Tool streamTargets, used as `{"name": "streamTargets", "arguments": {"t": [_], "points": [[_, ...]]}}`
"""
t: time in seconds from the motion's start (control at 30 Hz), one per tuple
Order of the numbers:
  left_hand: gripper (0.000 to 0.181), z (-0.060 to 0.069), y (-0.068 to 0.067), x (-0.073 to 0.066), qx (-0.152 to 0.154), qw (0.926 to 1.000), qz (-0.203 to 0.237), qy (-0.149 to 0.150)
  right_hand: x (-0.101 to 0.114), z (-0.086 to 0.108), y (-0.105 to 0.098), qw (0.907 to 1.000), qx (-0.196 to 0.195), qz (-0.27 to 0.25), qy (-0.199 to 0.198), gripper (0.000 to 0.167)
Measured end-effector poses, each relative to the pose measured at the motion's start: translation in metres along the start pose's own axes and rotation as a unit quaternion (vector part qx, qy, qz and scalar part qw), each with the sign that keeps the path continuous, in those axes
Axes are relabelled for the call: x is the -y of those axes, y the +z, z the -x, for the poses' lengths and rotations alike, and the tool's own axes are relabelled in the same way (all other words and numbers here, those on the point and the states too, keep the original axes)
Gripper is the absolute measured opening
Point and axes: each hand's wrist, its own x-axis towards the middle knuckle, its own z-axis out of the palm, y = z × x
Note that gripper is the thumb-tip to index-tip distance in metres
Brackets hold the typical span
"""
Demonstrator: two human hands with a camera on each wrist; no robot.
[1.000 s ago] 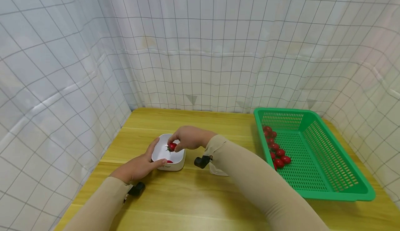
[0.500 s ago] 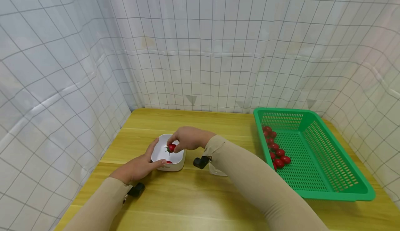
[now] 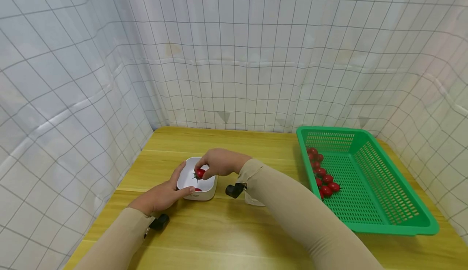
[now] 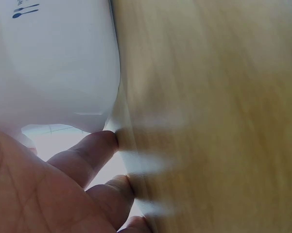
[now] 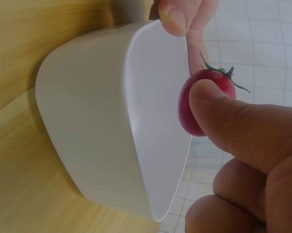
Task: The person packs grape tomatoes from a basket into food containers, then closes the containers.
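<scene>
A white square box (image 3: 199, 196) stands on the table with its mouth up. My left hand (image 3: 163, 195) holds it at the near left corner, thumb over the front rim, other fingers along the left side. In the left wrist view, its fingers (image 4: 85, 155) reach below the box wall, which bears a small fork-and-spoon print. Above the box mouth, my right hand (image 3: 221, 162) pinches a cherry tomato (image 5: 186, 108) between thumb and fingers, its green stem end turned away from the hand. Some red (image 3: 198, 189) shows inside the box by the front wall, mostly hidden.
A green slotted basket (image 3: 393, 230) stands on the right, with several cherry tomatoes (image 3: 320, 171) along its left side. Partly under the right forearm lies a pale clear object (image 3: 253, 200), its kind unclear. A white checked curtain (image 3: 256, 79) encloses the wooden table (image 3: 204, 237).
The right hand and its tomato have shifted very slightly left and down over the box. The left hand and the box stay in place.
</scene>
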Motion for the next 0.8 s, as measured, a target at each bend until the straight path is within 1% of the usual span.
{"name": "streamTargets", "arguments": {"t": [0.37,0.6,0.8], "points": [[0.106,-0.0008,0.0008,0.0018,0.001,1.0,0.002,0.0,0.0031,-0.0003,-0.0004,1.0,0.008,-0.003,0.0,0.032],[0.105,-0.0004,0.0005,0.0016,0.001,1.0,0.008,0.004,0.0047,-0.0011,0.0009,0.9998,0.011,-0.016,-0.001,0.033],[0.105,-0.0005,0.0007,0.0024,0.002,1.0,0.005,0.007,0.0055,-0.0005,0.001,0.9998,0.01,-0.015,0.0,0.033]]}}
